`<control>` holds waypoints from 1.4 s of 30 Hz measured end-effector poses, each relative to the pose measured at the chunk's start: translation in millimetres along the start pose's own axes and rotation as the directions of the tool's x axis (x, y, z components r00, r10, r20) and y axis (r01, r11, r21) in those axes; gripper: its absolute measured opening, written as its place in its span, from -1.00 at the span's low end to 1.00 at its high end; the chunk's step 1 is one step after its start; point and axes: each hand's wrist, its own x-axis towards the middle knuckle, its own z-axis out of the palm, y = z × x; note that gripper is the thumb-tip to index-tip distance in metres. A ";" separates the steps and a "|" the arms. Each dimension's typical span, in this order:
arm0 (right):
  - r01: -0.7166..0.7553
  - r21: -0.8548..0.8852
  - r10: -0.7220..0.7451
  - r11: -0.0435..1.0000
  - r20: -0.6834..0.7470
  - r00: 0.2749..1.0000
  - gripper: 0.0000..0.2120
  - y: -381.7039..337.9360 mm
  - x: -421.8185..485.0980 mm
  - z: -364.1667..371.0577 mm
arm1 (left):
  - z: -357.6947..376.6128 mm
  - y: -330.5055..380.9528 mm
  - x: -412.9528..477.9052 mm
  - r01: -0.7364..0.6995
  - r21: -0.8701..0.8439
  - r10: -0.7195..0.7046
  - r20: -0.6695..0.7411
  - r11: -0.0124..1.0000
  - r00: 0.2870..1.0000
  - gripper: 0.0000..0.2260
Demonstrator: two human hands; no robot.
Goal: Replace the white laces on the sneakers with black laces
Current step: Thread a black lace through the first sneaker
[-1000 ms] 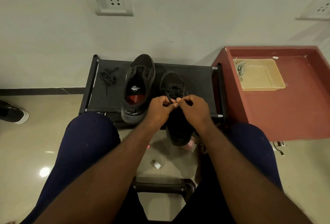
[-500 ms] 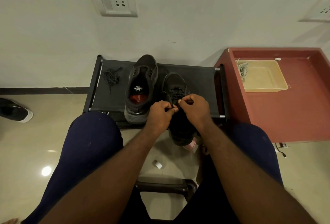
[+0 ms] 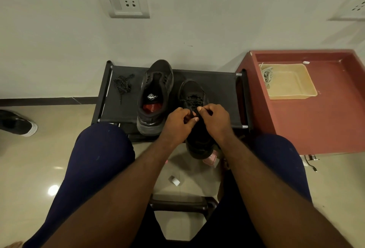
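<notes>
Dark navy trousers (image 3: 102, 158), pale specks on left knee; forearms (image 3: 134, 184), left hand (image 3: 176, 124), right hand (image 3: 216, 122) bare.

Plain off-white wall (image 3: 197, 20) with a socket (image 3: 124, 1) up top, plus a second socket (image 3: 353, 8) far right. Glossy beige tile floor (image 3: 49, 158), dark skirting (image 3: 49, 101), and a lamp glare (image 3: 53, 190) on the tiles. Low black bench (image 3: 221, 93) against the wall, with a red cabinet (image 3: 325, 125) just beside it holding a beige tray (image 3: 292, 96).

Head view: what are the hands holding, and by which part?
The left hand and right hand both pinch the black lace near its free ends, over the upper eyelets of the laced sneaker. Which strand each holds is unclear.
</notes>
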 end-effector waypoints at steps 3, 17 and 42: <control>0.005 -0.014 -0.005 1.000 0.009 1.000 -0.76 -1.6 0.8 -0.3 | -3.2 -1.0 7.3 -0.075 0.099 0.068 0.073 0.992 0.995 -0.86; 0.005 0.043 -0.006 0.999 0.032 0.999 -0.80 -5.8 -10.8 -11.8 | 10.5 1.4 18.4 0.283 -0.338 -0.320 -0.059 0.898 0.946 -0.85; -0.099 0.294 0.100 0.951 0.012 0.995 -0.93 -20.2 -9.9 -5.6 | 4.6 4.4 12.6 0.106 -0.169 -0.134 -0.163 0.980 0.977 -0.91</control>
